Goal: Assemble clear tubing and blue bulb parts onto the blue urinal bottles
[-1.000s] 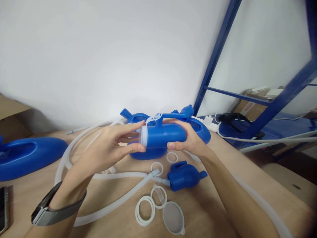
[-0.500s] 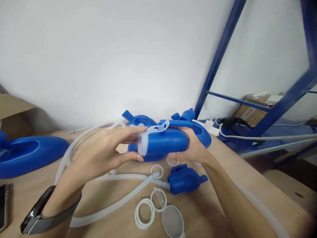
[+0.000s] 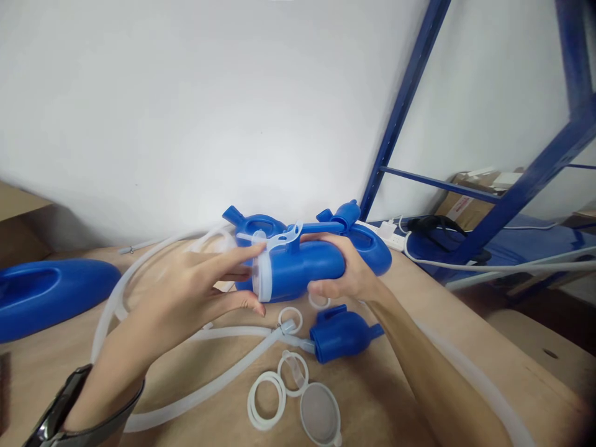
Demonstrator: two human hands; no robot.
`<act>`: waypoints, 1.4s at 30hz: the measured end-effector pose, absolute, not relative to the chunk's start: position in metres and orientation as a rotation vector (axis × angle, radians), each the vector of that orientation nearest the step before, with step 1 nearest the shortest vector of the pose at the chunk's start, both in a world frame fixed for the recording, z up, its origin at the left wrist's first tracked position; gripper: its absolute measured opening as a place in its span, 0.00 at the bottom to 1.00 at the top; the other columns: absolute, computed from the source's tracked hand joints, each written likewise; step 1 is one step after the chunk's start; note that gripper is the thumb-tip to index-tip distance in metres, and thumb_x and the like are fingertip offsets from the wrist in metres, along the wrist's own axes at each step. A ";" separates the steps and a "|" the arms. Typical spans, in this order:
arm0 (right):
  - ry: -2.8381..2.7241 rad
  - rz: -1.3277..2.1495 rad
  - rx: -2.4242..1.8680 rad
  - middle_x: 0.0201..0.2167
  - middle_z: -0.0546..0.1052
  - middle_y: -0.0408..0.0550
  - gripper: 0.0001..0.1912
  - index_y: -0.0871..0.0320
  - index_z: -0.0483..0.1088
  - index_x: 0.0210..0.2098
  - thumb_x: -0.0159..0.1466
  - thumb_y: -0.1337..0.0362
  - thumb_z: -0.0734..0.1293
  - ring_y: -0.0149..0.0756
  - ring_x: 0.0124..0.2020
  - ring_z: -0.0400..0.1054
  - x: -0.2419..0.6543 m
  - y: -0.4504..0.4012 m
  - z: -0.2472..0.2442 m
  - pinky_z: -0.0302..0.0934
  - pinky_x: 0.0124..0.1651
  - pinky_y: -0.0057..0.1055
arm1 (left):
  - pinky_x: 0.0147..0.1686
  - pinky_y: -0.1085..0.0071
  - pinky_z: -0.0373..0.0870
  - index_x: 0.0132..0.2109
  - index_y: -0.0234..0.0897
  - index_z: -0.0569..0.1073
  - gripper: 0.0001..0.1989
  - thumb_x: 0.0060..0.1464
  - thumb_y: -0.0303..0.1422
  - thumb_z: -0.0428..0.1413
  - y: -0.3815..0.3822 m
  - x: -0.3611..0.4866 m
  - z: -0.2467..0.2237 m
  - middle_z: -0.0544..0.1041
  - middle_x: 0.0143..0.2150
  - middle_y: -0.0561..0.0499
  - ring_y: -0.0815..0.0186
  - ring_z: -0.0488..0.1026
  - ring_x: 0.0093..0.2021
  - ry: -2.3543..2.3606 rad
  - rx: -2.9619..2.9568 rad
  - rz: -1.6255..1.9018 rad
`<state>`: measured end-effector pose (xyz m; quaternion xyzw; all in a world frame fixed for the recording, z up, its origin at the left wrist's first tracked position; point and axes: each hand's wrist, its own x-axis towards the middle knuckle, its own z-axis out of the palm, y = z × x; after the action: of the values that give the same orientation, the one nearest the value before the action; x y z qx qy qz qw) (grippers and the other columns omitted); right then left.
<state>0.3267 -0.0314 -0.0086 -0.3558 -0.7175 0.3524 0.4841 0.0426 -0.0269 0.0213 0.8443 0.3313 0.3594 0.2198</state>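
A blue plastic part point(image 3: 305, 266) with a tube-like body and a handle on top lies sideways above the table. My right hand point(image 3: 342, 267) is wrapped round its right end. At its left end sits a translucent white cap point(image 3: 263, 277) with a strap point(image 3: 285, 237) running over the top. My left hand point(image 3: 218, 279) grips that cap between thumb and fingers. Below are a smaller blue part point(image 3: 344, 335), white rings point(image 3: 266, 400) and a round translucent lid point(image 3: 320, 413) on the brown table point(image 3: 372, 403).
A large blue bottle point(image 3: 56, 295) lies at the left, and other blue bottles point(image 3: 370, 248) stand behind my hands. White tubing point(image 3: 205, 391) curves across the table. A blue metal frame point(image 3: 405, 99), a power strip point(image 3: 393, 237) and a cardboard box point(image 3: 460, 202) are at the right.
The whole view has shifted, so most things appear slightly further left. Both hands keep hold of the blue part and its cap, which looks turned a little more toward the camera.
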 end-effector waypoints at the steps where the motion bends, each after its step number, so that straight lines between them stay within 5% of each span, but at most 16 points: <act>1: -1.750 0.867 -0.872 0.53 0.80 0.48 0.31 0.49 0.79 0.51 0.49 0.52 0.82 0.53 0.53 0.76 0.327 -0.031 -0.008 0.75 0.51 0.44 | 0.36 0.63 0.82 0.58 0.56 0.80 0.28 0.52 0.55 0.67 -0.027 0.043 0.022 0.88 0.37 0.53 0.52 0.86 0.37 0.915 2.383 0.999; 7: -1.858 0.722 -1.100 0.52 0.81 0.49 0.32 0.50 0.80 0.50 0.47 0.52 0.83 0.54 0.54 0.76 0.331 -0.037 0.007 0.72 0.55 0.47 | 0.36 0.65 0.79 0.54 0.47 0.81 0.26 0.55 0.57 0.65 -0.014 0.052 0.005 0.87 0.36 0.50 0.55 0.84 0.34 0.922 2.610 0.903; 12: -2.037 0.622 -1.294 0.44 0.84 0.47 0.28 0.48 0.82 0.48 0.48 0.55 0.83 0.53 0.47 0.79 0.335 -0.046 0.025 0.73 0.51 0.48 | 0.43 0.63 0.79 0.60 0.42 0.78 0.26 0.64 0.53 0.58 0.006 0.068 -0.029 0.87 0.39 0.46 0.55 0.84 0.40 0.635 2.548 0.852; 17: -1.797 0.861 -1.210 0.54 0.81 0.50 0.34 0.52 0.80 0.51 0.46 0.51 0.84 0.54 0.54 0.77 0.342 -0.039 0.027 0.75 0.53 0.46 | 0.44 0.63 0.82 0.68 0.47 0.73 0.36 0.55 0.50 0.68 0.004 0.065 -0.014 0.87 0.48 0.48 0.52 0.85 0.45 0.728 2.484 1.013; 24: -1.552 1.244 -1.026 0.42 0.82 0.48 0.33 0.53 0.78 0.51 0.47 0.54 0.84 0.45 0.38 0.79 0.341 -0.028 0.012 0.77 0.34 0.36 | 0.44 0.59 0.87 0.69 0.49 0.72 0.37 0.55 0.46 0.69 -0.012 0.058 0.004 0.84 0.55 0.47 0.52 0.86 0.46 0.836 2.355 1.058; 30: -1.389 1.306 -1.007 0.55 0.77 0.52 0.33 0.54 0.78 0.50 0.45 0.56 0.83 0.42 0.37 0.79 0.328 -0.032 0.008 0.77 0.27 0.34 | 0.52 0.59 0.86 0.64 0.56 0.76 0.34 0.51 0.39 0.73 -0.013 0.055 0.008 0.81 0.61 0.54 0.54 0.83 0.54 0.673 2.340 1.201; 36: -1.421 1.335 -1.005 0.41 0.81 0.49 0.28 0.55 0.79 0.48 0.47 0.57 0.80 0.40 0.30 0.77 0.322 -0.036 0.011 0.71 0.22 0.31 | 0.55 0.49 0.82 0.60 0.53 0.79 0.33 0.47 0.47 0.74 -0.015 0.049 0.016 0.83 0.56 0.49 0.46 0.83 0.54 0.721 2.558 1.294; 42: -1.415 1.415 -1.069 0.40 0.81 0.50 0.29 0.56 0.76 0.49 0.50 0.54 0.80 0.36 0.23 0.74 0.323 -0.034 0.007 0.67 0.19 0.30 | 0.46 0.61 0.84 0.66 0.51 0.74 0.36 0.51 0.44 0.72 -0.014 0.044 0.007 0.84 0.54 0.48 0.52 0.86 0.46 0.620 2.793 1.354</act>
<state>0.3234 -0.0344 0.0067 -0.4269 -0.5651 0.5654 0.4228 0.0440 -0.0141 0.0073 0.8823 0.1958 0.4278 -0.0116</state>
